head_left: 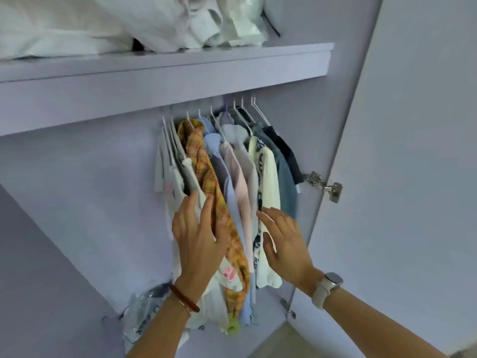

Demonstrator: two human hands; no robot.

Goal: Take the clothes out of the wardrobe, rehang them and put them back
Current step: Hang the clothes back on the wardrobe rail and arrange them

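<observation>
Left hand [197, 236] lies flat, fingers spread, on a white garment [178, 187]; right hand [284, 239] hovers open beside the cream top [269, 182], gripping nothing.

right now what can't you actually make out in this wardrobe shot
Head view, the only one:
- The rail: hidden behind the shelf front; only hanger hooks show.
- Dark garment at far right: mostly covered by the blue-grey one beside it.
- Plastic bag print: crumpled, too blurred to read.
- White bundles on the shelf: cut off by the top edge.
- Right hand: motion-blurred, contact with the cream garment unclear.
</observation>
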